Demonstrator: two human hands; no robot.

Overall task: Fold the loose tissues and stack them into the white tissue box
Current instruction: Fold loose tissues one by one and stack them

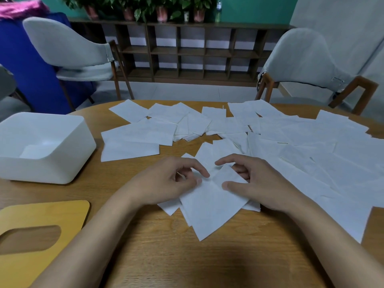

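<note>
Head camera. One white square tissue (209, 210) lies near-centre on the wooden table (187, 262), atop others, two hands on it. Left hand (166, 180) pinches its far edge, thumb against forefinger; right hand (257, 181) pinches a raised fold, thumb pressing down. Loose white tissues (301, 146): over a dozen, overlapping, spread far and right. One open white plastic tissue box (47, 166), far left, holds one folded tissue (34, 151). One yellow slotted lid (41, 213), near left.
</note>
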